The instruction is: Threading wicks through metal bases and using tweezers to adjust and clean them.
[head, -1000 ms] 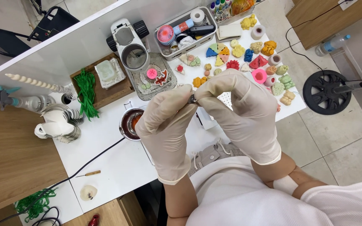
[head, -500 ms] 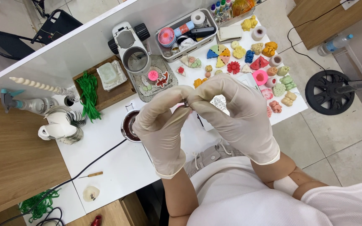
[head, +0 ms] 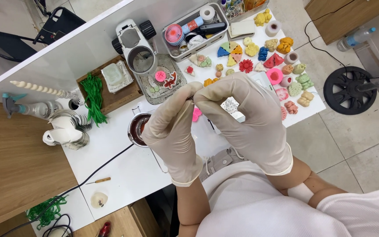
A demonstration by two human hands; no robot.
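Both my hands wear cream latex gloves and are raised above the white table [head: 119,166]. My left hand [head: 172,127] and my right hand [head: 246,123] meet at the fingertips, pinching a small dark metal piece [head: 192,102] between them; most of it is hidden by the fingers. Below the hands a small metal pot [head: 137,129] with dark reddish liquid stands on the table. A pink moulded piece [head: 196,115] shows just under the fingertips.
Many coloured moulded shapes [head: 268,57] lie at the back right. A grey basket [head: 194,30] of tools, a white machine [head: 137,48], a wooden tray [head: 106,94] with green strands, a stack of metal cups [head: 64,131] and a black cable [head: 93,169] are around.
My joined hands have shifted slightly down and left, and the left hand turned more upright. The small metal piece is more hidden by the fingertips than before.
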